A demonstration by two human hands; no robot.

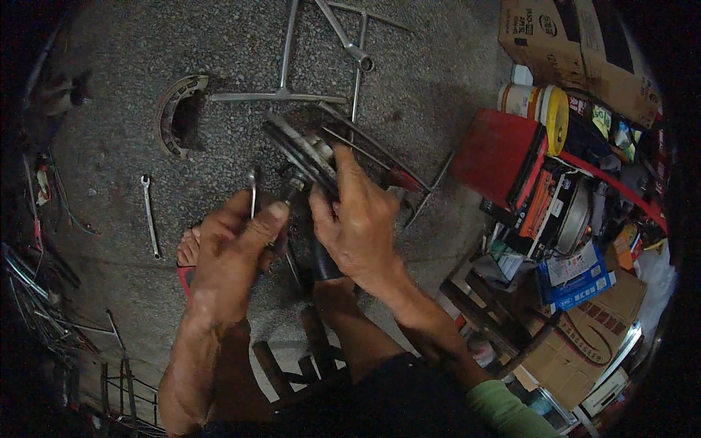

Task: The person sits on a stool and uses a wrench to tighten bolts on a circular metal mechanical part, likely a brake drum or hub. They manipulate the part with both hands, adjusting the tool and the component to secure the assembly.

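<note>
My left hand (232,244) is closed round a small shiny wrench (253,191), its end sticking up past the thumb. My right hand (361,219) grips a round metal part (298,152), seen nearly edge-on, with the index finger reaching over its hub. A short axle or bolt end (296,184) juts from that part towards my left hand. On the ground beyond lies a curved brake shoe (169,117). Nearer and further left, a combination wrench (149,216) rests by itself.
Long T-handled wrenches (285,62) lie at the far side. On the right stand a red box (500,155), a white and yellow bucket (555,120) and cardboard boxes (588,343). Metal rods and racks (80,328) crowd the left edge. A bare foot (188,247) is beside my left hand.
</note>
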